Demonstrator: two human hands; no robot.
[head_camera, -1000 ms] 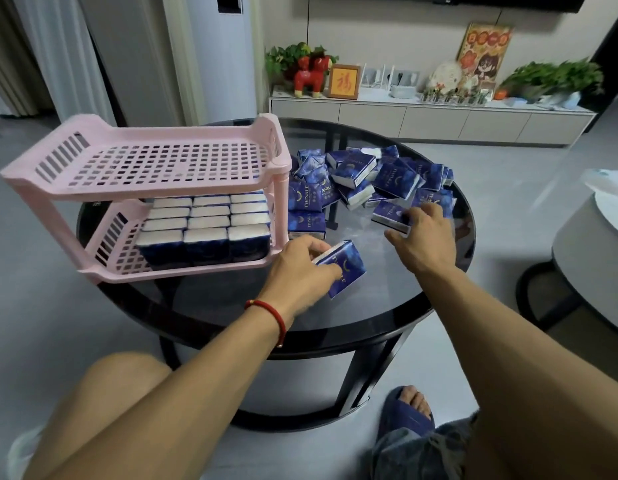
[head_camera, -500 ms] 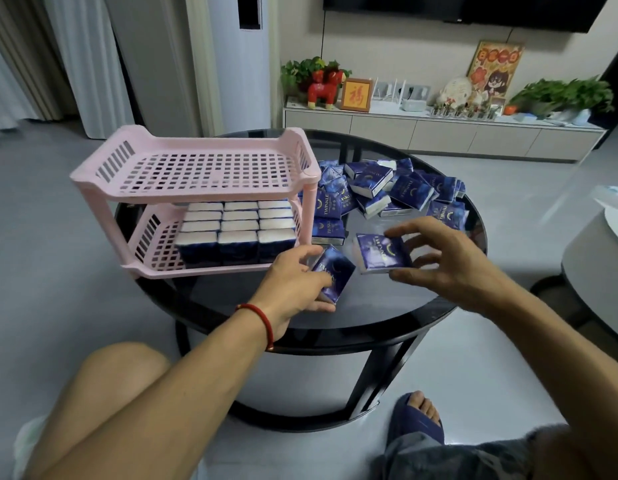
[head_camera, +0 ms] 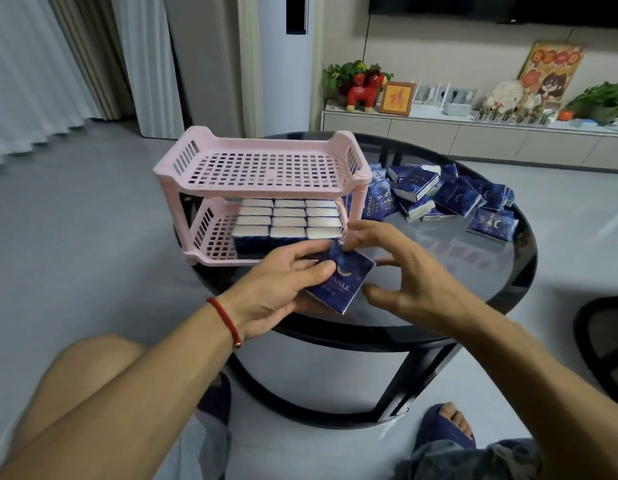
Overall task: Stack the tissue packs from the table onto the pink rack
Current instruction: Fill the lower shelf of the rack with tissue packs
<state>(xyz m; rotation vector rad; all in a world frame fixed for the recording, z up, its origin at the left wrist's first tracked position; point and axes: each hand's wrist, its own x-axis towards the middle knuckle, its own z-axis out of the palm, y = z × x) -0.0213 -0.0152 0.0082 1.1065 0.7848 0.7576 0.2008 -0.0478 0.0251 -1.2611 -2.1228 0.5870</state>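
Dark blue plastic-wrapped tissue pack sits above the near edge of the round black glass table, just in front of the two-tier pink slotted plastic rack. Its printed face points up; its long axis runs from near-left to far-right, tilted across the view. The left hand reaches in from the lower left, palm turned inward, thumb pressed on the pack's top face and fingers curled beneath it. A second pack may lie under the first; the view does not settle this. The right hand comes from the lower right, fingers spread wide and half-curled, index tip touching the pack's far corner and gripping nothing. Loose packs are heaped on the table's far right; white-edged rows fill the rack's lower tier.
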